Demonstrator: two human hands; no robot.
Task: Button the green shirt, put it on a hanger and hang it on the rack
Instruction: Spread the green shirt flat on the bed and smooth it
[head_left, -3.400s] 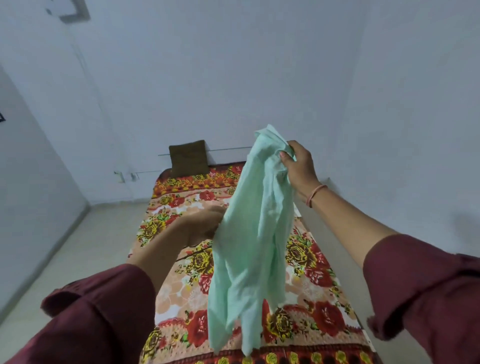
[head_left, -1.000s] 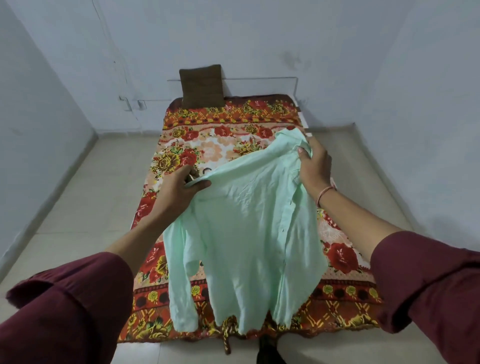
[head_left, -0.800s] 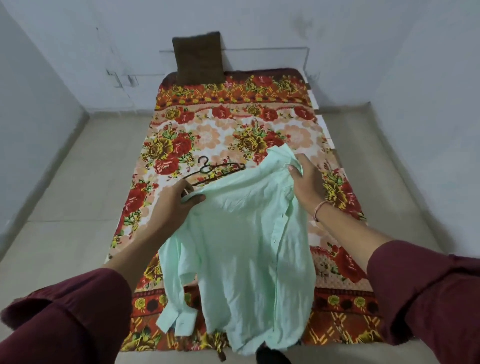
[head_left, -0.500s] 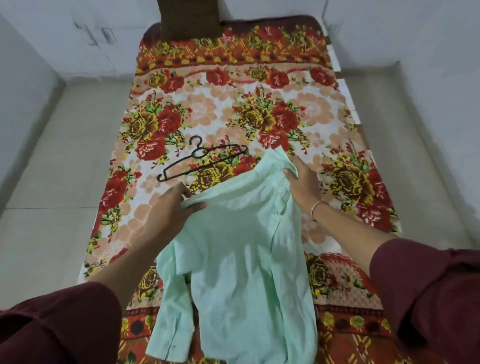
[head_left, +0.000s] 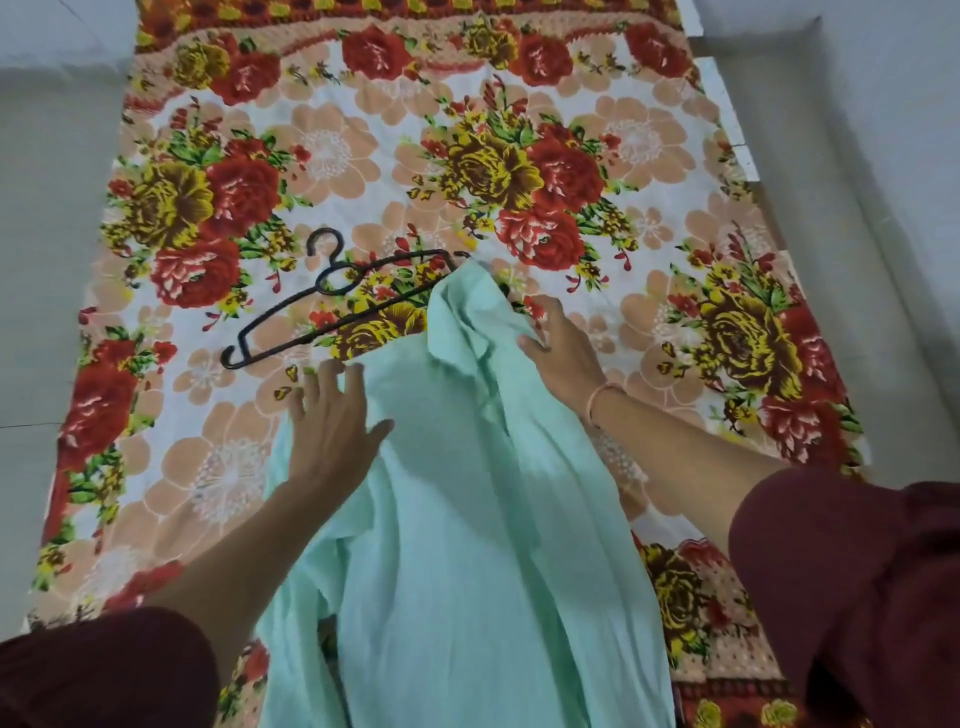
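The pale green shirt (head_left: 467, 519) lies lengthwise on the flowered bedsheet (head_left: 649, 156), its collar end bunched toward the far side. My left hand (head_left: 332, 421) rests flat on the shirt's left shoulder area with fingers spread. My right hand (head_left: 561, 353) lies on the shirt's right edge near the collar, fingers extended. A black hanger (head_left: 332, 301) lies on the sheet just beyond my left hand, and its right tip goes under the shirt's collar. No rack is in view.
The bed fills most of the view. Grey floor (head_left: 47, 260) runs along its left side and also along its right side. My dark red sleeves sit at the bottom corners.
The shirt went from hanging in my hands to lying on the bed. Both hands let go of the shoulders and now lie flat on the cloth. The view tilted down.
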